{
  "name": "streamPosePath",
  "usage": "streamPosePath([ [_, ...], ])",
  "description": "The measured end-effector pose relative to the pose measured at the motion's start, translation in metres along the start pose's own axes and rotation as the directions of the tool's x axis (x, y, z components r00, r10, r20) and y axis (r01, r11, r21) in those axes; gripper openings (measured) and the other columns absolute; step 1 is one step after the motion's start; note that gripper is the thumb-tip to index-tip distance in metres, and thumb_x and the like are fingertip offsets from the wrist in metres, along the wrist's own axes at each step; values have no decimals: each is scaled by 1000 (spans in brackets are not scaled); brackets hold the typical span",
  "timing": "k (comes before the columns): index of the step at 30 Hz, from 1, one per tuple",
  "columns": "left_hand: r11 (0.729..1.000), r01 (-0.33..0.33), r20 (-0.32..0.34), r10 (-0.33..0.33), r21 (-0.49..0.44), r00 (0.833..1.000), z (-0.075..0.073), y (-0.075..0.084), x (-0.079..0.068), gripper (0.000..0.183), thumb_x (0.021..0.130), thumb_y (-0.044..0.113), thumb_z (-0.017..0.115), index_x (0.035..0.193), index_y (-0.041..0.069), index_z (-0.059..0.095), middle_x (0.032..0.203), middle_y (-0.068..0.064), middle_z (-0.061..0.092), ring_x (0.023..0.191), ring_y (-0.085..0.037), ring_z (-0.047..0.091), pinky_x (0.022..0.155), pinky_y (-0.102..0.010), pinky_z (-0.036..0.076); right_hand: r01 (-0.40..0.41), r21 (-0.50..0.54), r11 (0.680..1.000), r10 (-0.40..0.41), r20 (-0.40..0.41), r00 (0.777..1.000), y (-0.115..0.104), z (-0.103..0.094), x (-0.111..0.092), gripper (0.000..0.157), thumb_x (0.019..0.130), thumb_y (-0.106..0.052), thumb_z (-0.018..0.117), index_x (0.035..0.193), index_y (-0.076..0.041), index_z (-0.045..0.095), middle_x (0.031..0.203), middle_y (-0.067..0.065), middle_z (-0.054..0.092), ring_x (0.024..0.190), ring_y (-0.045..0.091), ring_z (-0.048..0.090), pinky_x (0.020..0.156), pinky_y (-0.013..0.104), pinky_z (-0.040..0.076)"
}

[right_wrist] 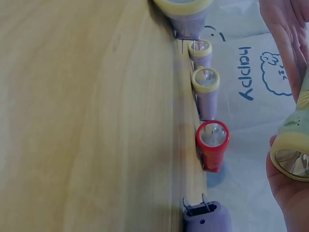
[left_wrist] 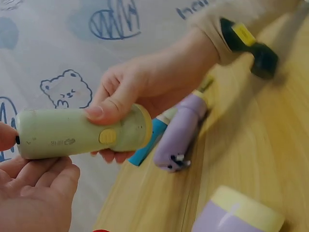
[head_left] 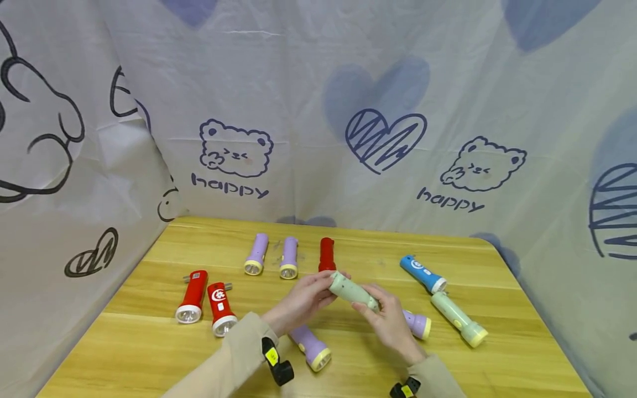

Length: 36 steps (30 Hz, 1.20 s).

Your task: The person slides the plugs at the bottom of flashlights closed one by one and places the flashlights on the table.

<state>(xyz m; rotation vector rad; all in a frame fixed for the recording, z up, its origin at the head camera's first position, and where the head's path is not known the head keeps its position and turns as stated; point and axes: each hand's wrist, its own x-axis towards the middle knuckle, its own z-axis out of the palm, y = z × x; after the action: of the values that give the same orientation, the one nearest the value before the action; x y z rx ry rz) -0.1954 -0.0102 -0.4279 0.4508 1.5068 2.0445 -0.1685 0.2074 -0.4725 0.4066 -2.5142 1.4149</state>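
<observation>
A pale green flashlight (head_left: 351, 291) with a yellow lens rim is held above the table between both hands. My right hand (head_left: 387, 320) grips it round the head end, the thumb lying near the yellow switch (left_wrist: 107, 136) in the left wrist view. At the tail end, my left hand (head_left: 309, 297) has its fingers under the body and its thumb against the end face, by a small black part (left_wrist: 18, 139). The flashlight's lens (right_wrist: 295, 162) shows in the right wrist view. A lilac flashlight (head_left: 311, 347) lies below the left hand, and another lilac one (head_left: 417, 324) is partly hidden behind the right hand.
Two red flashlights (head_left: 194, 290) with white heads lie at the left, metal prongs out. Further back are two lilac flashlights (head_left: 289, 257) and a red one (head_left: 326, 254). To the right, a blue flashlight (head_left: 421, 272) lies by a second green one (head_left: 455, 315). A printed cloth (head_left: 308, 166) hangs behind.
</observation>
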Motion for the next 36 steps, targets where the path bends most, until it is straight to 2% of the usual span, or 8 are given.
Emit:
streamPosePath([
  [4, 996, -19, 2, 19, 82, 1000, 1, -1, -2, 50, 110, 19, 36, 152, -8, 34, 162, -23, 33, 153, -36, 28, 125, -44, 27, -8, -14, 1000, 8, 21, 1000, 1, -1, -1, 33, 89, -22, 76, 121, -12, 71, 114, 8, 73, 83, 9, 59, 70, 21, 49],
  [8, 991, -32, -15, 34, 132, 999, 1, -2, -4, 49, 109, 19, 36, 150, -8, 37, 159, -24, 37, 151, -35, 33, 125, -46, 29, -10, -22, 1000, 11, 39, 999, 3, -3, -1, 35, 90, -23, 75, 122, -12, 71, 114, 7, 73, 84, 9, 59, 70, 21, 49],
  [13, 986, -41, -24, 45, 163, 999, 0, -2, -5, 49, 109, 22, 43, 149, -5, 41, 155, -22, 43, 143, -24, 46, 124, -44, 33, 12, -14, 1000, -11, 56, 998, 6, -6, -2, 33, 93, -24, 73, 123, -11, 70, 114, 10, 73, 87, 9, 60, 71, 21, 50],
  [17, 984, -42, -9, 44, 171, 999, 0, -1, -4, 52, 108, 26, 48, 150, -3, 41, 153, -19, 46, 139, -17, 49, 123, -41, 36, 41, -6, 999, -41, 58, 997, 6, -8, -2, 31, 94, -23, 71, 123, -12, 70, 117, 11, 73, 89, 9, 61, 73, 21, 50],
  [25, 986, -33, -22, 37, 164, 999, 2, -2, -3, 49, 107, 25, 49, 146, -4, 47, 153, -21, 46, 138, -20, 51, 116, -32, 44, 95, -3, 996, -94, 64, 994, 9, -9, -4, 30, 94, -18, 71, 123, -10, 69, 118, 12, 73, 94, 10, 63, 76, 22, 52],
  [36, 993, -14, -24, 17, 121, 1000, 3, -4, -2, 47, 108, 22, 48, 148, -3, 46, 158, -19, 42, 145, -27, 44, 116, -30, 44, 76, -1, 997, -76, 41, 996, 8, -8, -6, 33, 91, -17, 73, 123, -8, 69, 118, 14, 73, 93, 10, 62, 77, 22, 51],
])
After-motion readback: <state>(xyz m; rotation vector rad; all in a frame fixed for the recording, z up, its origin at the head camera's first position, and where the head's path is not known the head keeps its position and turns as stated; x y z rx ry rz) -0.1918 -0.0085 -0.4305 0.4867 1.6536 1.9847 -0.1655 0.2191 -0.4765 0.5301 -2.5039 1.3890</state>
